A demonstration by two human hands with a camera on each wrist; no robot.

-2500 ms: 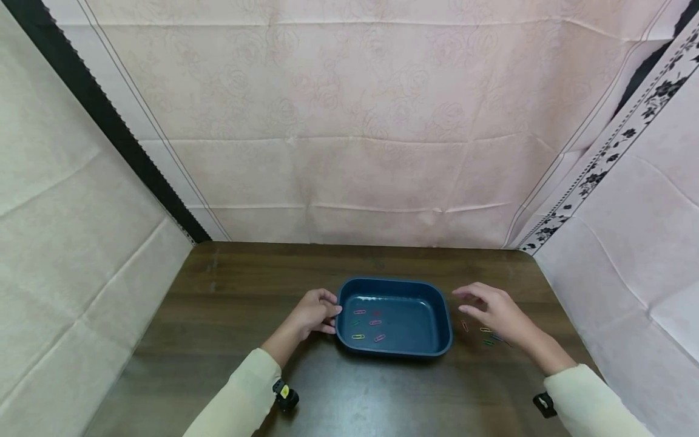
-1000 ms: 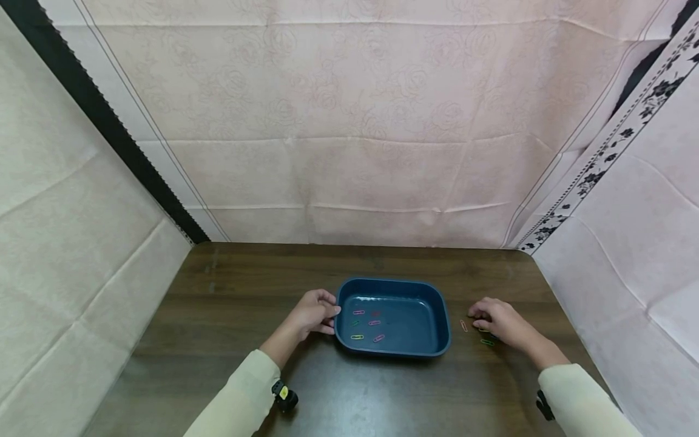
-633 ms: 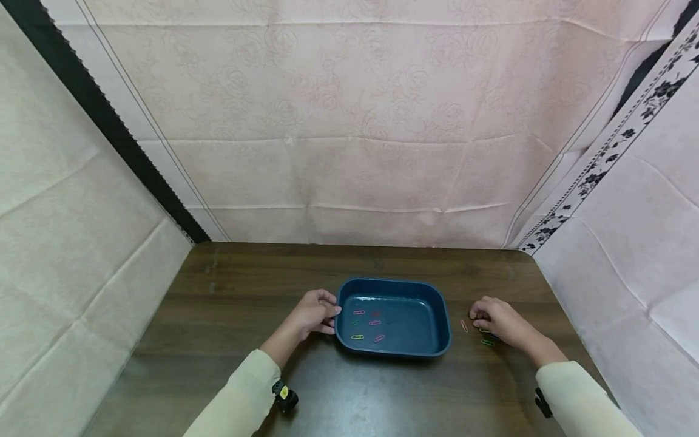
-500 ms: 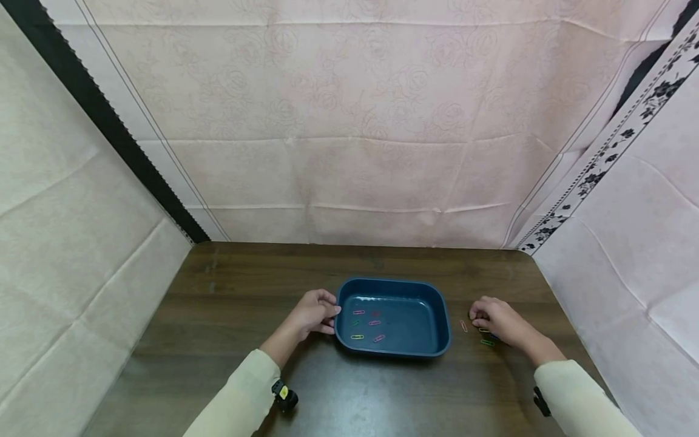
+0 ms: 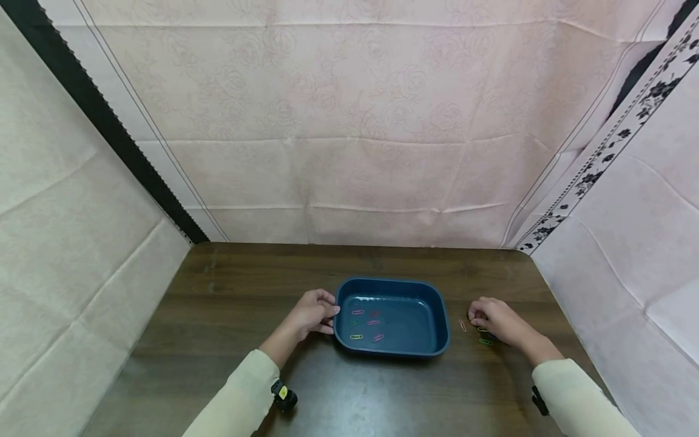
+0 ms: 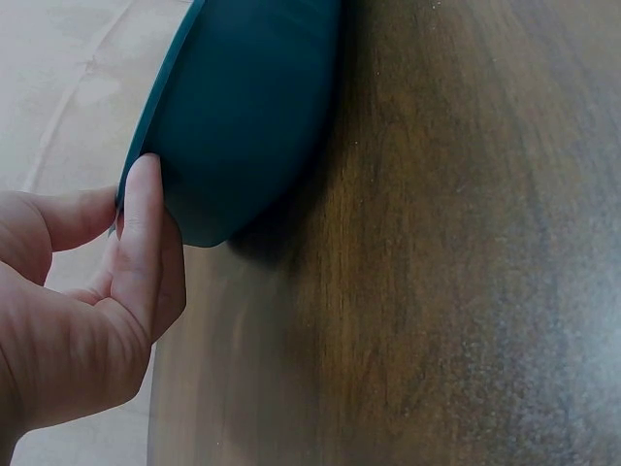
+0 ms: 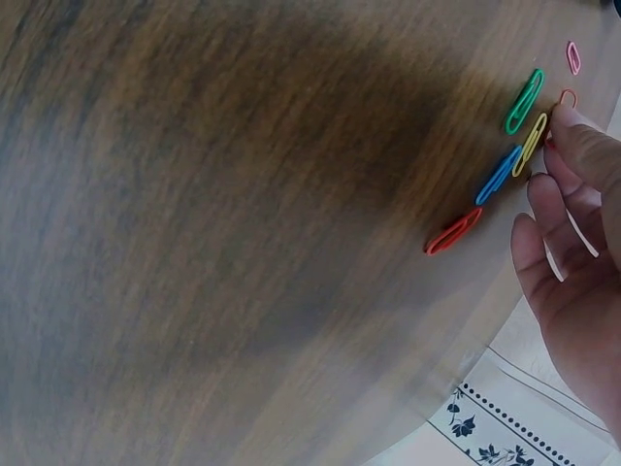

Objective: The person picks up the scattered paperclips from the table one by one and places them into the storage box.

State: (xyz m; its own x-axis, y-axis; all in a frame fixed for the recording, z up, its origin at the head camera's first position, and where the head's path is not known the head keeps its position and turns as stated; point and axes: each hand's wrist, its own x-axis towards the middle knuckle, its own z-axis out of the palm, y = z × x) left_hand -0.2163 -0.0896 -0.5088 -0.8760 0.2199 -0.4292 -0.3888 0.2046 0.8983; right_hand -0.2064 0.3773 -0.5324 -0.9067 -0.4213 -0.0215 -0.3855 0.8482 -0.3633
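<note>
A blue rectangular tray [image 5: 392, 351] sits mid-table with several coloured paper clips inside, among them a yellow one [image 5: 357, 337] and pink ones [image 5: 378, 338]. My left hand [image 5: 315, 314] pinches the tray's left rim between thumb and fingers; the left wrist view shows the tray's outer wall [image 6: 243, 116] beside them. Right of the tray, my right hand [image 5: 494, 318] is down at the table, pinching a red paper clip [image 7: 570, 95] mostly covered by the thumb. Close by lie green [image 7: 524, 102], yellow [image 7: 531, 146], blue [image 7: 498, 175], red [image 7: 453, 232] and pink [image 7: 573, 58] clips.
The dark wooden table [image 5: 262, 261] ends at a pale cloth backdrop [image 5: 349, 182], with cloth walls on both sides. Each sleeve carries a small black wrist camera, the left one [image 5: 285, 396] near the table's front.
My right hand has moved away from the tray's right side, down to the loose clips, and its fingers have closed on a red one. My left hand stays on the rim.
</note>
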